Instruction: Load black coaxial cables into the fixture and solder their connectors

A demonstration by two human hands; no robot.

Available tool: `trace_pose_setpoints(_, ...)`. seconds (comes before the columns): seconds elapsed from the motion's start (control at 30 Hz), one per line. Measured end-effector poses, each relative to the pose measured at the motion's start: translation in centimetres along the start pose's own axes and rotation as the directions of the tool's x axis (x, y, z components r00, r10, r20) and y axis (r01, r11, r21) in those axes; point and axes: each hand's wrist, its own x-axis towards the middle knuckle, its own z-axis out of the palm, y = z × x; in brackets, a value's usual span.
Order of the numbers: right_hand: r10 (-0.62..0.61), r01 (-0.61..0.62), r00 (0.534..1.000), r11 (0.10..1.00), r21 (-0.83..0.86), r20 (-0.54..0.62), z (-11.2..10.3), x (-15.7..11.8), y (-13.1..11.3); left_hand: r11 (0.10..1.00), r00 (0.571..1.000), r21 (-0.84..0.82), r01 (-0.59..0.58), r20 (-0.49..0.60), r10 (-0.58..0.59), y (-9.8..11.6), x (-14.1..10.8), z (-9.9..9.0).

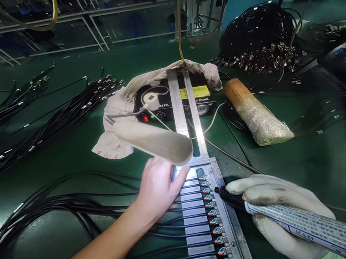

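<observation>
On my feed, left hand (159,181) half-curled, thumb spread, at the metal fixture (238,223); can't tell if it grips. I see the gloved right hand (290,195) wrapped round a printed tube (312,228), black nozzle (232,196) just beside connectors (216,221) lined along the fixture.

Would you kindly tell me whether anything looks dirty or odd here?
The right hand wears a white glove with dark smudges along its fingers, while the left hand is bare, an odd mismatch. I see no spill.
</observation>
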Motion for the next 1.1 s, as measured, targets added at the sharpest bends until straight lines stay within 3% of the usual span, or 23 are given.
trace_pose_setpoints(0.8, 0.002, -0.002, 1.000, 1.000, -0.012, -0.001, -0.2, -0.1, 0.2, 1.000, 1.000, -0.002, 0.011, -0.003, -0.011, 0.0, -0.1, -0.1)
trace_pose_setpoints(1.1, -0.007, 0.007, 0.998, 1.000, -0.006, -0.063, 0.4, 1.5, -0.8, 1.000, 1.000, 0.006, 0.012, 0.006, -0.012, 0.0, -0.1, -0.1)
